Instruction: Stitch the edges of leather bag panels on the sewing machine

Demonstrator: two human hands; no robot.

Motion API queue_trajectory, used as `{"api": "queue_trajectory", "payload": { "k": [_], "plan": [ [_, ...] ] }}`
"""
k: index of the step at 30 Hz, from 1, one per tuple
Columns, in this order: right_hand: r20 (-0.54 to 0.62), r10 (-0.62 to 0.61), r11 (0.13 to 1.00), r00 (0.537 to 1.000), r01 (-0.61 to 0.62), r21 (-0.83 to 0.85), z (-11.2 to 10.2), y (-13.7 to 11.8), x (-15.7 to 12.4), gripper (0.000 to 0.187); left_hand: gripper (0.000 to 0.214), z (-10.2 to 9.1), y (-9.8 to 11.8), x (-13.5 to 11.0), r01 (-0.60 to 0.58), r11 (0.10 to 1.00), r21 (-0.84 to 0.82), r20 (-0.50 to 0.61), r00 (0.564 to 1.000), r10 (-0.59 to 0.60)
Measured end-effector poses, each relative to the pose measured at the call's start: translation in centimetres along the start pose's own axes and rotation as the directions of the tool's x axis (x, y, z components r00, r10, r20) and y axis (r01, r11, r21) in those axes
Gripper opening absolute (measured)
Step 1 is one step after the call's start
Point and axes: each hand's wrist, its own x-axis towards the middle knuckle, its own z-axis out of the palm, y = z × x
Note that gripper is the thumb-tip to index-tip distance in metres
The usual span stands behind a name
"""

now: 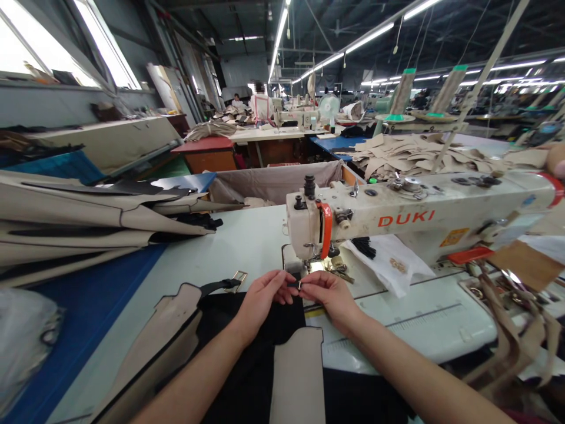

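Observation:
My left hand (263, 297) and my right hand (329, 294) meet just in front of the needle of a white DUKI sewing machine (410, 221). Both pinch a short black strap with a small metal ring (296, 285) between the fingertips. Under my wrists lies a beige and black bag panel (282, 365). Off to the left of my hands, a black strap with a brass buckle (236, 281) lies on another beige piece (172, 324).
Stacked beige panels (88, 218) lie at the left on the table. White cloth with small metal parts (392, 265) sits under the machine arm. Beige straps (512, 335) hang at the right. A fabric-lined bin (273, 179) stands behind, with more workstations beyond.

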Motion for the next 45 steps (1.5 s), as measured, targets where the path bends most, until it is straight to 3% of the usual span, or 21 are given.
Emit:
{"api": "queue_trajectory", "payload": {
  "k": [13, 16, 20, 23, 25, 28, 34, 39, 45],
  "plan": [
    [0.011, -0.019, 0.999, 1.000, 0.020, -0.050, 0.0, -0.1, -0.2, 0.022, 0.019, 0.1, 0.0, 0.0, 0.053, 0.993, 0.101, 0.072, 0.996, -0.060],
    [0.031, -0.090, 0.982, 0.995, 0.094, -0.162, 0.2, -0.7, -0.9, 0.015, 0.017, 0.2, -0.3, 0.1, 0.017, 0.982, 0.187, 0.075, 0.997, -0.032],
    [0.108, -0.259, 0.802, 0.960, 0.276, -0.530, 0.2, -1.4, -1.9, 0.021, 0.012, 0.2, -0.6, 0.2, -0.041, 0.962, 0.271, 0.045, 0.999, 0.030],
    [0.147, -0.301, 0.739, 0.942, 0.328, -0.589, 0.0, -1.4, -2.0, 0.014, 0.013, 0.2, -0.5, 0.1, -0.045, 0.937, 0.345, 0.016, 0.999, 0.042],
    [0.156, -0.322, 0.745, 0.934, 0.351, -0.567, -0.2, -1.3, -1.9, 0.005, 0.013, 0.2, -0.5, 0.0, -0.041, 0.930, 0.366, -0.003, 0.999, 0.045],
    [0.126, -0.338, 0.758, 0.933, 0.349, -0.550, -0.4, -1.1, -1.6, 0.009, 0.011, 0.2, -0.4, 0.0, -0.013, 0.946, 0.323, -0.022, 1.000, 0.021],
    [-0.047, -0.221, 0.892, 0.974, 0.182, -0.414, 0.2, -0.4, -1.2, 0.011, 0.014, 0.4, -0.2, -0.1, 0.027, 0.988, 0.152, -0.063, 0.998, -0.018],
    [-0.099, -0.219, 0.906, 0.971, 0.165, -0.391, 0.7, 0.0, -0.9, 0.011, 0.019, 0.4, -0.1, -0.1, 0.051, 0.997, 0.066, -0.048, 0.998, -0.048],
    [-0.091, -0.240, 0.896, 0.967, 0.184, -0.403, 0.6, 0.2, -1.1, 0.008, 0.025, 0.4, -0.5, 0.1, -0.057, 0.991, 0.124, -0.058, 0.996, 0.064]
  ]
}}
